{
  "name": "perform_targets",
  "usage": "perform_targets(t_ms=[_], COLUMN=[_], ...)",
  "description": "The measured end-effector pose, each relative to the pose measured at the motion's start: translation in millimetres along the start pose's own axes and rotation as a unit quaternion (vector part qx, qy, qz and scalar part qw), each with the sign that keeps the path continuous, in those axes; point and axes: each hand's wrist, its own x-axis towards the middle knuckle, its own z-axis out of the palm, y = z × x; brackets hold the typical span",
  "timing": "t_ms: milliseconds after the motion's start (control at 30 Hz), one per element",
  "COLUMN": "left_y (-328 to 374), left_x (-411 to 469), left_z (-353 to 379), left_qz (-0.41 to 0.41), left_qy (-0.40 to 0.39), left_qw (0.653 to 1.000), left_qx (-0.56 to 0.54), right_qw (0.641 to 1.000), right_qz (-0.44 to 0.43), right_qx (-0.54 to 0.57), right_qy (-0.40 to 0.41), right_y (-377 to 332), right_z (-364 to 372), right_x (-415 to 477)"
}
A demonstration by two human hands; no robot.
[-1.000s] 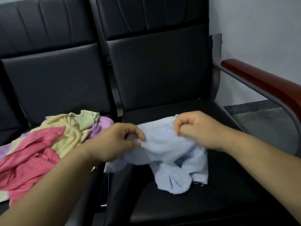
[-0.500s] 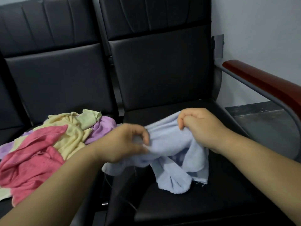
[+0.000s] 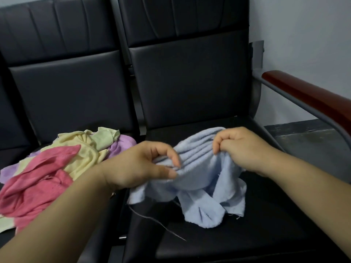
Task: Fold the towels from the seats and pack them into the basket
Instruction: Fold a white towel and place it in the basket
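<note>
Blue towel more bunched; pile L.

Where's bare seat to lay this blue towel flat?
The black padded right-hand seat is bare in front of the light blue terry towel and behind it, bordered by the red-brown wooden armrest. The left-hand seat is crowded: a heap of pink, yellow and purple towels covers most of it.

Two black seats stand side by side. A heap of towels, pink, yellow and purple, lies on the left seat. The low end of the blue towel rests on the right seat.
</note>
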Motion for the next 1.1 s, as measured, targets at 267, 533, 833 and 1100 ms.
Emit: perform_targets(t_ms=[267,533,833,1100], left_y=[-3,0,-1,20], left_x=[7,12,9,-2], left_z=[6,17,7,26], left_qz=[0.022,0.088,0.059,0.086], left_qy=[0.193,0.156,0.144,0.189], left_qw=[0.978,0.966,0.981,0.971], left_qx=[-0.082,-0.188,-0.112,-0.118], right_qw=[0.991,0.999,0.994,0.981], right_qz=[-0.094,0.000,-0.076,-0.062], right_qx=[0.008,-0.054,0.057,-0.138], right_qy=[-0.092,-0.007,-0.053,-0.120], right_y=[-4,17,-1,9], right_z=[0,7,-5,-11], right_x=[-11,5,-6,-28])
